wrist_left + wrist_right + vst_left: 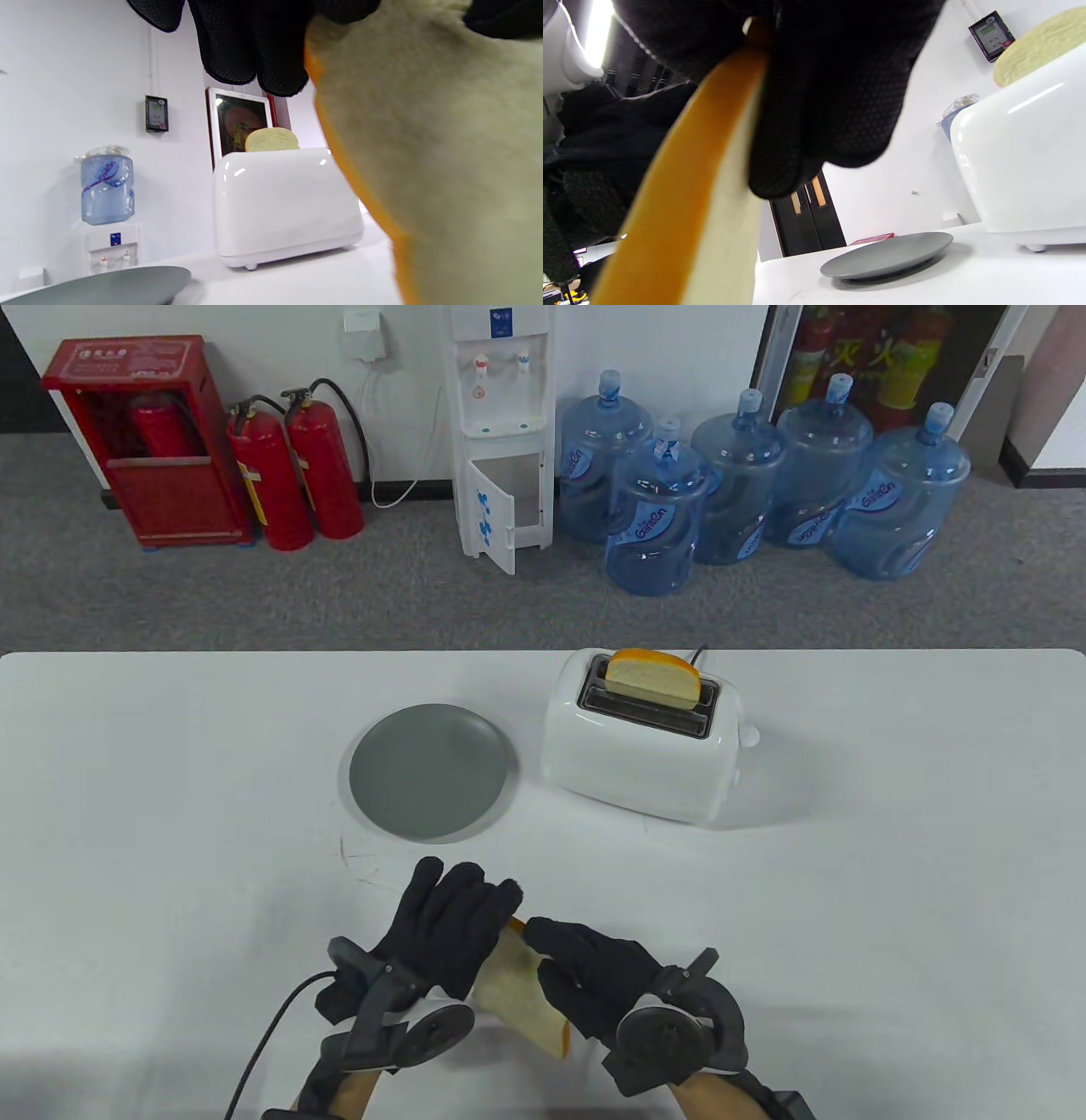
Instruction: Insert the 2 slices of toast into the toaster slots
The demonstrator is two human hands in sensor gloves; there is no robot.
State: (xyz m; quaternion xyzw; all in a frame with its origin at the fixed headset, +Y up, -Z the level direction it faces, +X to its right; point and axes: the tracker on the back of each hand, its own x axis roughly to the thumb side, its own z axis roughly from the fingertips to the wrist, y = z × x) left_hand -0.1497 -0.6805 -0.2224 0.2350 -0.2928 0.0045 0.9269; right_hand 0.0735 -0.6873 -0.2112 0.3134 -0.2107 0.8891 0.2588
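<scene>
A white two-slot toaster [636,763] stands at the table's far middle. One toast slice [653,677] sticks up from its far slot; the near slot is empty. The second slice [517,984], pale with an orange crust, is held up near the front edge between both hands. My left hand [462,903] lies against its left face with straight fingers [250,42]. My right hand [551,942] pinches its top edge, the fingers [831,106] curled over the crust [683,212]. In the left wrist view the slice [445,148] fills the right side.
An empty grey plate [428,772] lies left of the toaster, also seen low in the wrist views [106,288] [886,256]. The toaster's lever knob [748,735] points right. Beyond the table stand water bottles, a dispenser and fire extinguishers.
</scene>
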